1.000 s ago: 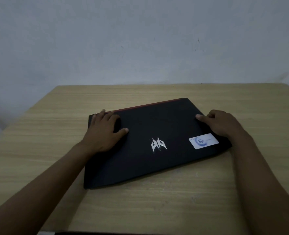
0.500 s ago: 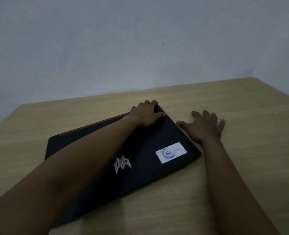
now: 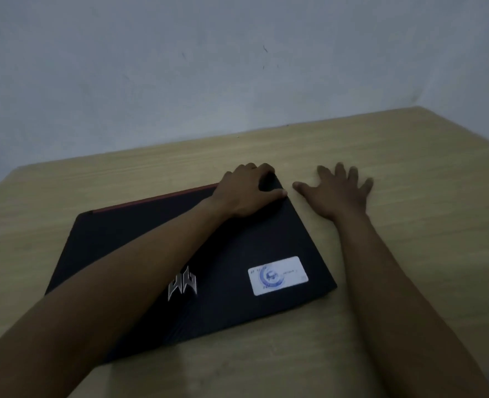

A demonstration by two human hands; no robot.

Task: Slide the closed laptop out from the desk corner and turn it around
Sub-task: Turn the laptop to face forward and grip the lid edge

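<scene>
Laptop (image 3: 223, 254) is lying closed on the desk (image 3: 409, 173), skewed. Left hand (image 3: 247, 193) is gripping its far corner, forearm hiding half the logo (image 3: 184, 285). Right hand (image 3: 339, 193) is lying spread flat just beside it, blurry.

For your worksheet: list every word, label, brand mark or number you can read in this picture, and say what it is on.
No word or number can be read.
Silver emblem on the laptop lid: an angular mark with no letters, partly hidden by the left forearm.
White sticker on the lid: a blue round crest and small print, too blurred to read.
Desk, wall: no text.
</scene>
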